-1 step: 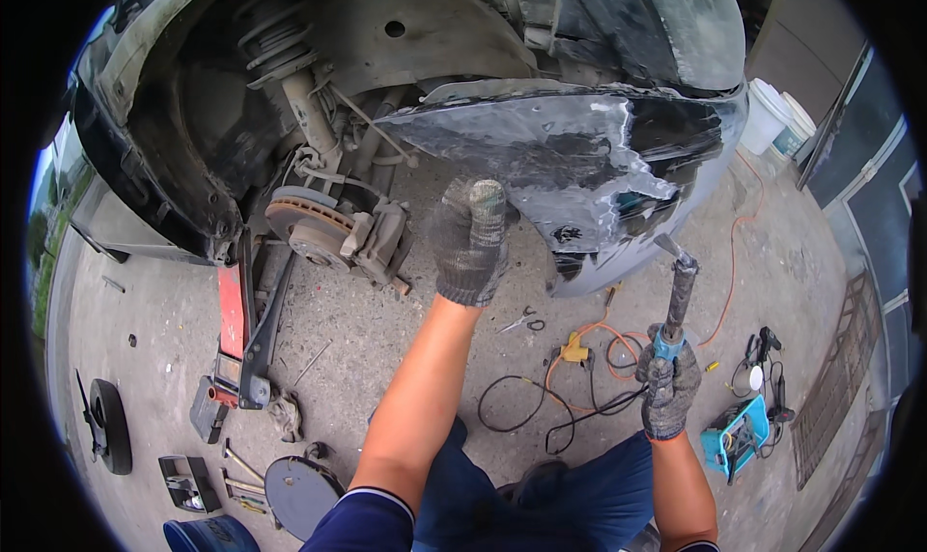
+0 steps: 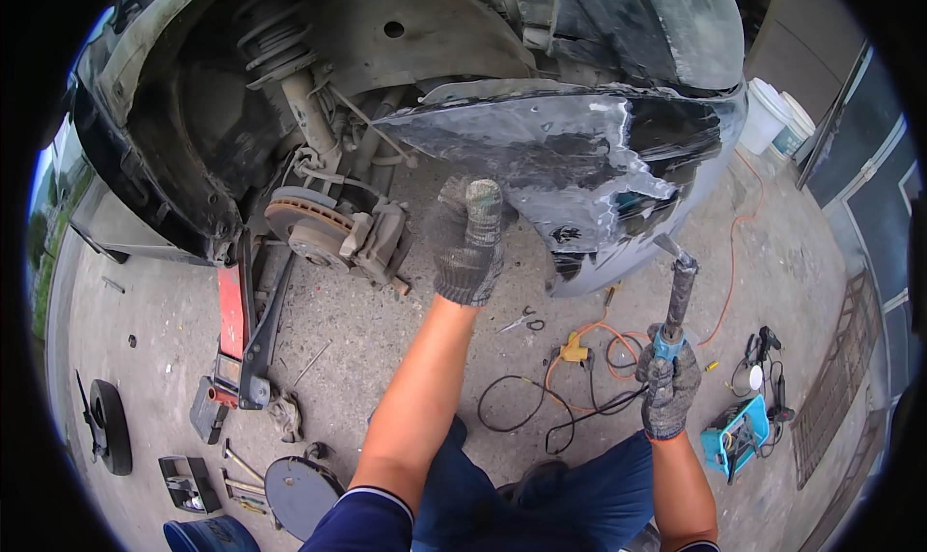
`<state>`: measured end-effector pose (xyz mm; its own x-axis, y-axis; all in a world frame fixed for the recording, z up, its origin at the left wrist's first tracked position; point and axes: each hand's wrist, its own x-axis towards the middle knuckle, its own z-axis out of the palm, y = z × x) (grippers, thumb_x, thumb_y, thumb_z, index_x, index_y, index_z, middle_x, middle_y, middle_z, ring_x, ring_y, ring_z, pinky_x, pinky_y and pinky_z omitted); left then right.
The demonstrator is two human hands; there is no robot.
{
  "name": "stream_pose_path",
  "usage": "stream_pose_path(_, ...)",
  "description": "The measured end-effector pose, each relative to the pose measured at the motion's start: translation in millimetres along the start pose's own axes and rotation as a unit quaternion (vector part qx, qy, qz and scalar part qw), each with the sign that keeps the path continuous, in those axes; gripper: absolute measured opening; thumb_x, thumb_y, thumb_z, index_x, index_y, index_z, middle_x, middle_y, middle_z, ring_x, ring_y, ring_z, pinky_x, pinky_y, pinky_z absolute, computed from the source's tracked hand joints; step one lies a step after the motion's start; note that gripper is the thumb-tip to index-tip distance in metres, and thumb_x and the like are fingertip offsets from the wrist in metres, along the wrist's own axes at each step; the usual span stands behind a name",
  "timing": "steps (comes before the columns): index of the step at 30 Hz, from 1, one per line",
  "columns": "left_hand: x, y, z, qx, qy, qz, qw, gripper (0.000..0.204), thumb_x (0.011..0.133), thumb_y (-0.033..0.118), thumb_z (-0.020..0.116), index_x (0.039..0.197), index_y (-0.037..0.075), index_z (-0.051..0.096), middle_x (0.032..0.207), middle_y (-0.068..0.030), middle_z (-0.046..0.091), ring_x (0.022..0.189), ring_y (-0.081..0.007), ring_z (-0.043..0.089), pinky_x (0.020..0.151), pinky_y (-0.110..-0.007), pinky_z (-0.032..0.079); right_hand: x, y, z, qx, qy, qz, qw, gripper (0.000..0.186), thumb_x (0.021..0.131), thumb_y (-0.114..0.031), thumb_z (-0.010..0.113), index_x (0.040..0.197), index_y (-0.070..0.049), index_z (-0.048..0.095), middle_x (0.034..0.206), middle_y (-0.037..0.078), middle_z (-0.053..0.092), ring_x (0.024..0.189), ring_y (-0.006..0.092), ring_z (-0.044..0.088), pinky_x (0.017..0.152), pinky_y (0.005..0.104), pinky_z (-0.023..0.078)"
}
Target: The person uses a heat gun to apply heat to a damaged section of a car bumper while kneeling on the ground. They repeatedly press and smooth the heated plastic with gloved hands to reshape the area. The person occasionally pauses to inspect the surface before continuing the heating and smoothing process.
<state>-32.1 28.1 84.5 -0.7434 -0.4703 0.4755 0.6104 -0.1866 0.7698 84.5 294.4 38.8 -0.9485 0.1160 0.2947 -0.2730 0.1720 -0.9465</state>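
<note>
At a corner of the car: bumper panel.
Panel progress: grey stretch seems worked over; ragged whitish seam looks unfinished.
Panel look: dull, scuffed, black areas beyond the seam.
Right hand: closed around a blue-handled tool, flat tip near the panel's lower edge.
Left hand: thumb up by the panel's inner end; finger grip cannot be told.
Concrete floor, right edge: turquoise basket.
</note>
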Motion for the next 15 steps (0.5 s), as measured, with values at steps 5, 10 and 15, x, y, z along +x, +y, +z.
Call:
stream_pose_path(5, 2.1, 5.4, 6.0, 0.073, -0.002, -0.048, 0.996, 0.054, 0.096, 0.055, 0.043, 0.105, 0.004, 0.059, 0.09, -0.0036, 0.061, 0.078, -0.0134, 0.055, 0.068, -0.029, 0.044, -4.9, 1.8, -18.7, -0.046, 0.015, -0.021, 0.999, 0.038, 0.092, -0.038, 0.057, 0.101, -0.002, 0.059, 0.071, -0.001, 0.055, 0.059, 0.0077, 0.05, 0.055, 0.024, 0.04)
stream_pose_path(10, -4.2, -17.7, 0.4, 0.081, 0.026, 0.011, 0.996, 0.035, 0.097, 0.035, 0.053, 0.103, 0.001, 0.059, 0.089, -0.003, 0.061, 0.083, -0.0095, 0.052, 0.073, -0.026, 0.043, -18.2, 2.8, -50.6, -0.021, 0.044, 0.02, 0.999, 0.042, 0.091, -0.038, 0.059, 0.108, 0.0, 0.059, 0.07, 0.0, 0.054, 0.059, 0.0075, 0.049, 0.053, 0.0231, 0.04)
stream_pose_path(15, -7.7, 7.9, 24.9, 0.123, 0.044, 0.104, 0.986, 0.04, 0.095, 0.03, 0.056, 0.118, -0.002, 0.054, 0.112, -0.0082, 0.059, 0.101, -0.016, 0.052, 0.094, -0.031, 0.04, -38.3, 18.8, -98.6, 0.055, 0.118, 0.054, 0.99, 0.047, 0.091, -0.04, 0.059, 0.112, 0.001, 0.057, 0.064, 0.0, 0.05, 0.049, 0.0074, 0.045, 0.045, 0.022, 0.034)
